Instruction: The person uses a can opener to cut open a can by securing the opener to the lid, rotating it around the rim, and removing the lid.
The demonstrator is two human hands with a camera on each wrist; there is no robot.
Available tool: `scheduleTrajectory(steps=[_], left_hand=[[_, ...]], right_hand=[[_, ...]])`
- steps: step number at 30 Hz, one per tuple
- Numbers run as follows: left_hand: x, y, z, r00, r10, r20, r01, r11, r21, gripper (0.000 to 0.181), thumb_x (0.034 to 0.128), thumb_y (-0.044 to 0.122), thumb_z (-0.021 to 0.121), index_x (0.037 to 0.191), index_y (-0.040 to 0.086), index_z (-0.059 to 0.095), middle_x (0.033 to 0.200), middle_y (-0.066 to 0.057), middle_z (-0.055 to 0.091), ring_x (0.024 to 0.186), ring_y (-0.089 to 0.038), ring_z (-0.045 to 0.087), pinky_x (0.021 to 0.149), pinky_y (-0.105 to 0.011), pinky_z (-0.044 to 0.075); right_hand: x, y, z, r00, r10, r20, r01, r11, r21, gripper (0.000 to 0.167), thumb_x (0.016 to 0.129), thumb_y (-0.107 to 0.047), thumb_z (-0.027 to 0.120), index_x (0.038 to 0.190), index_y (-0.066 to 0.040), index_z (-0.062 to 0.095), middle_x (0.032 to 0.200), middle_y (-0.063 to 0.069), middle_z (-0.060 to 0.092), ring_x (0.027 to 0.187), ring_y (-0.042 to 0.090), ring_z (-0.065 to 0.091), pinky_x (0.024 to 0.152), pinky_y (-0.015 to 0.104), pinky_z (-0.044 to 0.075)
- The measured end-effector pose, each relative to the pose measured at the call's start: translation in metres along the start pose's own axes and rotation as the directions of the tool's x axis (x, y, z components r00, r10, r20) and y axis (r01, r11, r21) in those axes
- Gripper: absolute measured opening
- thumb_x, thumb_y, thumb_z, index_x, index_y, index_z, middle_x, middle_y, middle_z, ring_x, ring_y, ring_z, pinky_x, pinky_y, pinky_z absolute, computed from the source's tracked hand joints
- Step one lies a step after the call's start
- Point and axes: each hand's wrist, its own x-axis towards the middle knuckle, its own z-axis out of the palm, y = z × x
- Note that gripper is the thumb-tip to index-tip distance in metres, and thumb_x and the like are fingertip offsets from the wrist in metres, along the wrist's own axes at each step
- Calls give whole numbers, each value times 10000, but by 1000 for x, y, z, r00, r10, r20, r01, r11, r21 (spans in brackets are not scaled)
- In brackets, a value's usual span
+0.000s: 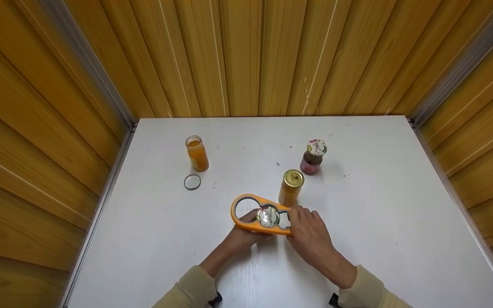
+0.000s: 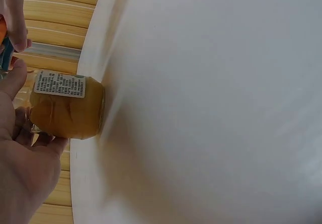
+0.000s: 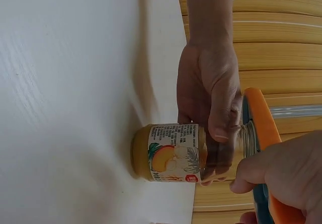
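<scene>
open jar seen upper l., loose lid set just below, 1 done; low ctr., peach jar gripped by l. hand, cap on, opener fitted round it & gripped by r. hand; rt. of ctr., gold-lidded jar & pink jar left capped, apptly. untouched.

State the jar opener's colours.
The opener is orange with a blue-grey inner lining, best seen in the head view.

1. Glass jar's upright in the left hand, yellowy-orange inside, peach picture on the label, lid on.
2. Opener's orange with blue-grey inner edges, pretty flat, middle hole around the lid, right hand gripping one end.
</scene>
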Motion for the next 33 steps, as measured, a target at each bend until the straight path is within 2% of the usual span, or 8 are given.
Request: scheduleTrajectory(steps=[4, 7, 11, 15, 20, 25, 29, 33], left_hand=[[-3, -2, 5, 999, 46, -1, -46, 999, -4, 652, 898, 310, 829, 1472, 285, 521, 1454, 132, 557, 1358, -109, 496, 1179, -434, 352], [-2, -1, 13, 998, 56, -23, -55, 998, 19, 682, 912, 274, 808, 1507, 218, 479, 1481, 71, 535, 1353, -124, 497, 1161, -406, 380], [0, -1, 22, 996, 45, -81, -39, 996, 81, 734, 929, 285, 789, 1543, 148, 411, 1516, 12, 491, 1380, -148, 470, 1169, -402, 378], [2, 2, 27, 988, 88, -131, -72, 990, 123, 695, 940, 266, 783, 1511, 101, 423, 1477, -14, 520, 1366, -158, 490, 1178, -402, 368], [6, 3, 34, 974, 136, -183, -113, 985, 130, 598, 941, 213, 771, 1426, 46, 463, 1391, -36, 570, 1295, -152, 536, 1148, -363, 404], [7, 0, 42, 946, 167, -277, -153, 986, 71, 534, 927, 187, 784, 1354, 38, 501, 1335, -36, 612, 1265, -168, 565, 1135, -348, 415], [4, -3, 52, 913, 170, -372, -172, 985, 27, 475, 963, 148, 734, 1354, 42, 485, 1337, -45, 598, 1283, -214, 557, 1146, -375, 403], [4, -7, 63, 882, 148, -448, -180, 983, -30, 424, 992, 112, 687, 1358, 40, 486, 1324, -45, 602, 1278, -228, 559, 1142, -383, 407]], right_hand=[[2, -7, 0, 997, 73, 16, -74, 997, 11, 825, 736, -234, 950, 1347, -26, 436, 1051, 145, 635, 883, 290, 616, 769, 412, 483], [3, -13, 0, 994, 108, 15, -108, 994, -33, 910, 714, -266, 960, 1395, 8, 423, 990, 166, 626, 807, 308, 621, 709, 430, 505], [3, -23, -2, 993, 119, -7, -119, 987, -104, 808, 670, -283, 967, 1234, 59, 500, 849, 153, 557, 657, 279, 588, 545, 396, 483], [2, -33, -3, 990, 142, -12, -142, 981, -133, 710, 667, -322, 956, 1075, 64, 523, 766, 127, 501, 559, 235, 552, 435, 351, 451], [2, -44, -4, 970, 234, 58, -226, 966, -122, 677, 711, -319, 932, 1067, 72, 509, 767, 121, 473, 540, 204, 515, 407, 320, 449], [3, -51, -4, 951, 287, 112, -279, 957, -83, 722, 758, -333, 909, 1159, 94, 487, 788, 129, 478, 529, 196, 500, 406, 319, 461], [2, -54, -2, 943, 306, 128, -303, 952, -43, 779, 795, -299, 877, 1292, 122, 450, 825, 160, 515, 519, 210, 512, 415, 344, 481], [1, -55, 0, 947, 304, 100, -301, 952, -51, 634, 833, -206, 833, 1244, 104, 463, 791, 153, 506, 498, 210, 509, 411, 349, 483]])
